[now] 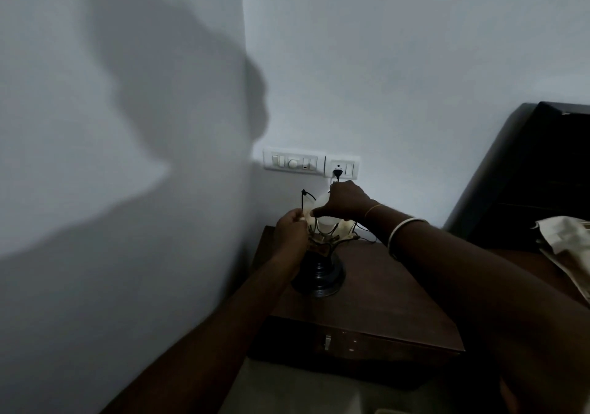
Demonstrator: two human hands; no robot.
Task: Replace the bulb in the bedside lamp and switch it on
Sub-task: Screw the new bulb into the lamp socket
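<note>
A small bedside lamp (319, 273) with a dark round base and a petal-like wire and glass shade stands on a dark wooden bedside table (376, 295). A white bulb (327, 222) sits upright inside the shade. My right hand (346, 203) is closed over the top of the bulb. My left hand (290, 231) grips the left side of the shade, just above the base. The lamp's black plug (337, 172) is in a white wall socket (342, 166) directly behind the lamp. The room is dim.
A white switch panel (293, 162) is on the wall left of the socket. The table stands in a wall corner. A dark headboard (542, 171) rises at the right, with pale cloth (568, 247) on the bed. The table front has a drawer handle (327, 342).
</note>
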